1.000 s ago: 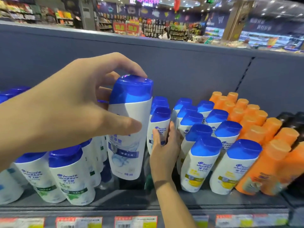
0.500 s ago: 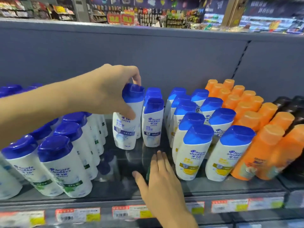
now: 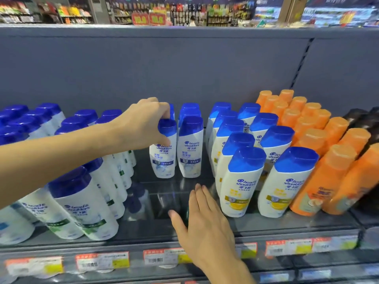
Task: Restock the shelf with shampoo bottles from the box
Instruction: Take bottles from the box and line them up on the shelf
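Blue-capped shampoo bottle (image 3: 164,149) stands upright on the shelf (image 3: 287,224), touching its twin (image 3: 189,148) on the right — left hand (image 3: 143,125) pinches its cap from above. Right hand (image 3: 205,228) lies flat and empty on the near bare gap, where further bottles would likely go.

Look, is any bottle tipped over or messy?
None is tipped over. The bottle under the left hand stands upright beside its twin. Only an empty gap shows in front, by the right hand.
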Available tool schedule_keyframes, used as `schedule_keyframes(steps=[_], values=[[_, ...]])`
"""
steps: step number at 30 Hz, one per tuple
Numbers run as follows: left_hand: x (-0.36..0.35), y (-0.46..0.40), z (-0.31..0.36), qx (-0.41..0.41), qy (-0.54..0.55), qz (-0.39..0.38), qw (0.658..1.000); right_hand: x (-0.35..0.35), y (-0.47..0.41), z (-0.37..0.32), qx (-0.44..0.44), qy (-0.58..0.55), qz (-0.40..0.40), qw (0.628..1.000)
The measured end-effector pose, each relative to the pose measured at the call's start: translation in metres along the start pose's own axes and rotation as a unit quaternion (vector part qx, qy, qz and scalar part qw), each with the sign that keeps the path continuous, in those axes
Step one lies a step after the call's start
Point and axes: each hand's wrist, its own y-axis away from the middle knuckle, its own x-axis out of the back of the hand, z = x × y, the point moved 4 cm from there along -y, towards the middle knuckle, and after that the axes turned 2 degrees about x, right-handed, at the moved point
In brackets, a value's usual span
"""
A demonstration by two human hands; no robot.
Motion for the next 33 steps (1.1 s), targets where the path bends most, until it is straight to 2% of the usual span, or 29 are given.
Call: schedule_keyframes(steps=[6,13,21,26,29,33], values=[[-0.006,0.004,0.011,-0.051,-0.171,0.017,0.984,-0.012,-0.001,0.005,-0.052,0.041,-0.001,0.998],[-0.006,0.007,0.000,-0.036,-0.108,0.045,0.992,-0.009,0.000,0.005,-0.039,0.065,0.031,0.997],[0.000,0.002,0.003,0.017,-0.029,0.041,0.999,-0.007,0.001,0.004,0.008,0.048,0.014,0.999],[-0.004,0.008,0.004,0.051,-0.077,0.039,0.995,-0.007,0.000,0.006,0.010,0.026,0.022,0.999],[-0.004,0.018,0.013,0.074,-0.119,0.043,0.989,-0.010,-0.001,0.006,0.024,0.051,0.008,0.998],[0.015,0.055,0.038,0.103,-0.086,0.078,0.988,-0.017,-0.002,0.010,0.044,0.051,0.011,0.998]])
